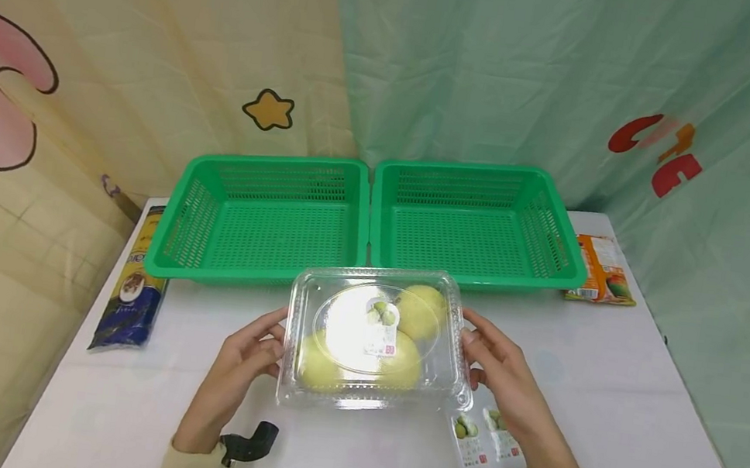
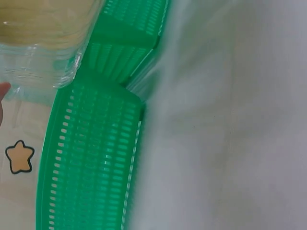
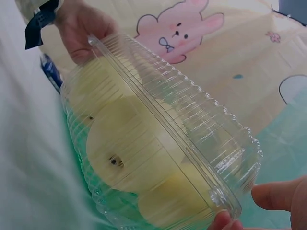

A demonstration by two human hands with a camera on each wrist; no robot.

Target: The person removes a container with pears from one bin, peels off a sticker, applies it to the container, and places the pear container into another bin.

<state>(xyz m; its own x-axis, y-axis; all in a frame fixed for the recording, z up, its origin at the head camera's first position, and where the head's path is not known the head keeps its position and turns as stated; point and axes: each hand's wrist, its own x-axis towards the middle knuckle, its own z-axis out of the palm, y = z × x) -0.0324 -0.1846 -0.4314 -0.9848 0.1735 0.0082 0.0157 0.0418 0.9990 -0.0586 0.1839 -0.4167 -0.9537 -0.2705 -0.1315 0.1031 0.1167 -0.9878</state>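
Observation:
A clear plastic clamshell box (image 1: 372,339) with pale yellow round fruits (image 3: 134,143) inside is held up between both hands, its lid closed. On the lid is a white label (image 1: 380,328) with a picture of green fruit; glare hides part of the top. My left hand (image 1: 244,362) grips the box's left end with bent fingers. At the right end, my right hand (image 1: 505,379) pinches the edge between thumb and fingers. In the left wrist view, only a corner of the box (image 2: 43,57) and a fingertip show.
Two green baskets (image 1: 257,282) (image 1: 475,279) stand side by side at the table's back. A blue and yellow packet (image 1: 132,290) lies at left, an orange packet (image 1: 602,270) at right. Fruit-picture stickers (image 1: 472,441) lie on the white table (image 1: 347,465) below the right hand.

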